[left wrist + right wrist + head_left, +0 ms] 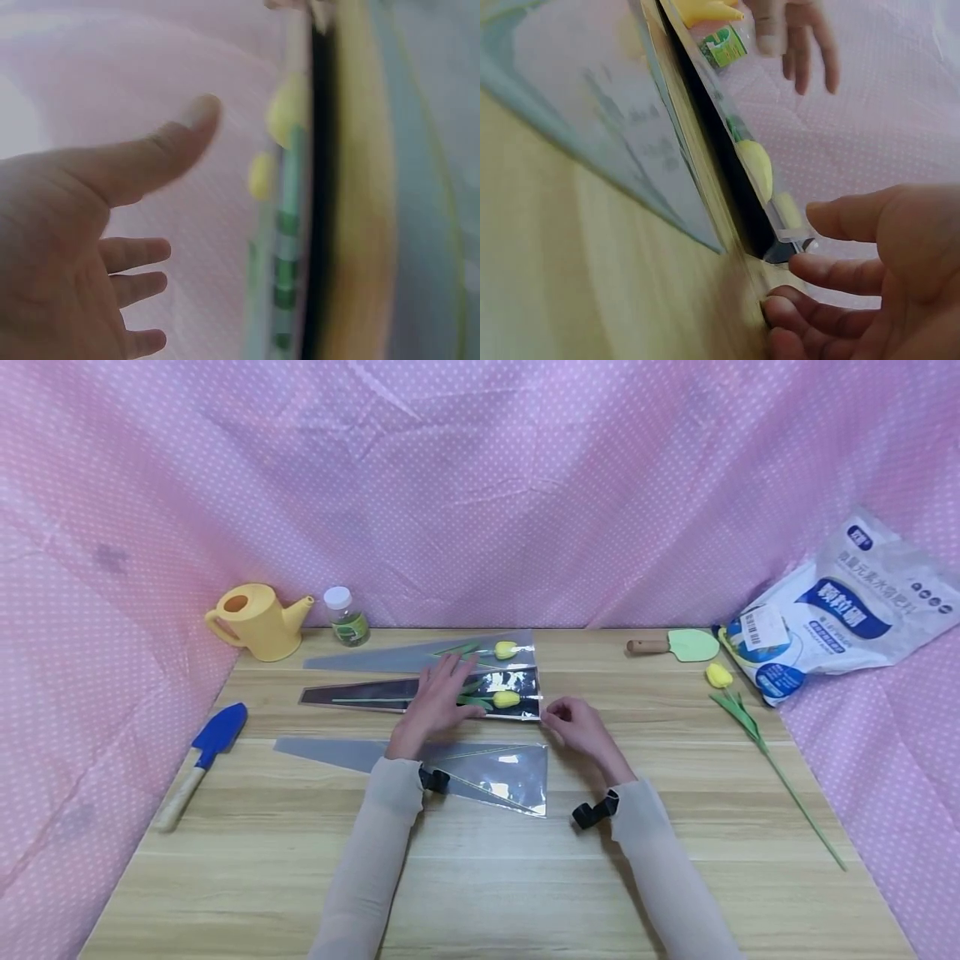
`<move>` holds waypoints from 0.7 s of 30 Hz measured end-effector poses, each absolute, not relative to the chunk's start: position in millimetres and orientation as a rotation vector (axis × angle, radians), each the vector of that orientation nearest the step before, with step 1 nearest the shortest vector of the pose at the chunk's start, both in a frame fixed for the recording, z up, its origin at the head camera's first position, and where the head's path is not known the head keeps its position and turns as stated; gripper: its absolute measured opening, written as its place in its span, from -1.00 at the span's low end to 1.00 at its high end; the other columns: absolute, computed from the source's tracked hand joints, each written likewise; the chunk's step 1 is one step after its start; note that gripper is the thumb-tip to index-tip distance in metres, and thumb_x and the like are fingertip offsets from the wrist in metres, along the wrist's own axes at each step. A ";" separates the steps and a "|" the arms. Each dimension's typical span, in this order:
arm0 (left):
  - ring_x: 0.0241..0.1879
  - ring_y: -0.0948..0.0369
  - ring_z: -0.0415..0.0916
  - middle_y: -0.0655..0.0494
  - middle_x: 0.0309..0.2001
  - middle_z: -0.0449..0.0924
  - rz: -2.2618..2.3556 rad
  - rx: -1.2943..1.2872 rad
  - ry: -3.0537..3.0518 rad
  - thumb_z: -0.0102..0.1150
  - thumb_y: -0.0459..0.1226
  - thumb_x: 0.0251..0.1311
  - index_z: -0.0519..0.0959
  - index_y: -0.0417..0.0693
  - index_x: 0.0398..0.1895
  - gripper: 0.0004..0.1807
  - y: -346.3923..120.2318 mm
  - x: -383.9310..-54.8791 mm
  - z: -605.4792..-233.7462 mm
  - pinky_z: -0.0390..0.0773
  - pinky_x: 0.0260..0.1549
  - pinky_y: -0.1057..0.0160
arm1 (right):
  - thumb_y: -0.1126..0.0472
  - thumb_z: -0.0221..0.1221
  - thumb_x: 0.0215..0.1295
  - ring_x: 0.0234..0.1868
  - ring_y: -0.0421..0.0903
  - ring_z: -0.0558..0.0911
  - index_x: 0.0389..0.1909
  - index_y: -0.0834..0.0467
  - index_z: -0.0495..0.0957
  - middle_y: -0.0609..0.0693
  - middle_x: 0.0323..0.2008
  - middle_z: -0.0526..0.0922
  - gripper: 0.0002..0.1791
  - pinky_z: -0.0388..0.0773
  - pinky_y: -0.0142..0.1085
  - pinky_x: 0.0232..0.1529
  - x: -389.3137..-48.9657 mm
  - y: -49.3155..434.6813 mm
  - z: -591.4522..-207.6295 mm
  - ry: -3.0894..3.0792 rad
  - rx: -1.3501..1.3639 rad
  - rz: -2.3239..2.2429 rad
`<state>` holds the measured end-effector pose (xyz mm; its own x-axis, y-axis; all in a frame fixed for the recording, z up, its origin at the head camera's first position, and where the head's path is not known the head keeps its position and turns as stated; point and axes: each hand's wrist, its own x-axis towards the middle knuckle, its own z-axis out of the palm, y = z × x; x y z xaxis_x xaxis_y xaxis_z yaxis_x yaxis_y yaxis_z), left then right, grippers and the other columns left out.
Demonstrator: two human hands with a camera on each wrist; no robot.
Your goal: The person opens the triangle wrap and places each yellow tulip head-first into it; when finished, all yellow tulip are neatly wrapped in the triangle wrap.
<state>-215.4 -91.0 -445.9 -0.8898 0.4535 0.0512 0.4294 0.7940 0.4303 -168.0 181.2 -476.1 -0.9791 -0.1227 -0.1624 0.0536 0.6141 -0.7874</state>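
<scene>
My left hand (442,697) is over a black flower sleeve (375,692) with a clear front, thumb apart from the fingers. A yellow tulip (506,699) lies inside this sleeve, its stem partly hidden by the hand. My right hand (579,727) pinches the lower corner at the sleeve's wide right end. In the right wrist view its thumb and index finger flank the clear film edge. Just behind lies a grey clear sleeve (367,658) with another yellow tulip (506,649). In front is a third, grey sleeve (510,772), partly under my left forearm.
A yellow watering can (262,620) and a small jar (349,625) stand at the back left. The blue trowel (217,735) lies at the left edge. At right are a green trowel (692,645), a loose yellow tulip (757,739) and a white fertiliser bag (840,618).
</scene>
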 end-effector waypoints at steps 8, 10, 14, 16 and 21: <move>0.53 -0.17 0.08 -0.19 0.53 0.15 0.778 0.847 2.917 0.36 0.02 0.19 0.22 -0.02 0.52 -0.12 -100.7 -185.3 -432.7 0.03 0.51 -0.26 | 0.12 0.22 0.35 -0.12 0.01 0.60 0.05 0.32 0.57 0.22 -0.08 0.64 -0.61 0.61 -0.18 -0.08 -138.4 194.6 -475.2 2.643 -0.171 -1.224; 0.50 -0.18 0.15 -0.20 0.52 0.18 0.769 0.849 2.896 0.36 0.01 0.19 0.26 -0.04 0.50 -0.15 -106.0 -176.4 -434.2 0.13 0.48 -0.26 | 0.08 0.25 0.33 -0.04 0.07 0.60 0.09 0.31 0.56 0.24 -0.02 0.61 -0.55 0.61 -0.06 0.03 -130.6 197.6 -474.1 2.674 -0.197 -1.149; 0.49 -0.20 0.16 -0.22 0.52 0.17 0.720 0.841 2.833 0.36 0.02 0.18 0.28 -0.07 0.48 -0.15 -116.0 -158.8 -441.1 0.17 0.45 -0.28 | -0.01 0.28 0.29 0.19 0.21 0.50 0.15 0.26 0.54 0.28 0.16 0.53 -0.46 0.46 0.16 0.25 -115.5 201.1 -470.6 2.714 -0.218 -1.013; 0.52 -0.19 0.12 -0.21 0.53 0.16 0.696 0.839 2.804 0.35 0.03 0.17 0.28 -0.05 0.49 -0.14 -119.3 -150.4 -444.9 0.14 0.46 -0.28 | -0.06 0.30 0.27 0.26 0.26 0.45 0.16 0.24 0.54 0.29 0.22 0.49 -0.43 0.41 0.21 0.28 -108.4 201.6 -468.8 2.734 -0.225 -0.948; 0.55 -0.18 0.06 -0.19 0.55 0.14 0.671 0.870 2.754 0.36 0.04 0.15 0.30 -0.03 0.48 -0.15 -122.0 -131.2 -451.8 0.13 0.47 -0.27 | -0.21 0.31 0.19 0.37 0.34 0.30 0.23 0.20 0.49 0.32 0.36 0.35 -0.26 0.30 0.37 0.27 -92.2 200.1 -466.1 2.777 -0.265 -0.764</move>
<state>-131.2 -122.0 -451.8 -0.8138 0.5803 -0.0315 0.5008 0.7277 0.4687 -92.2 200.1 -466.1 -0.9526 -0.2383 -0.1890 -0.1081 0.8461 -0.5219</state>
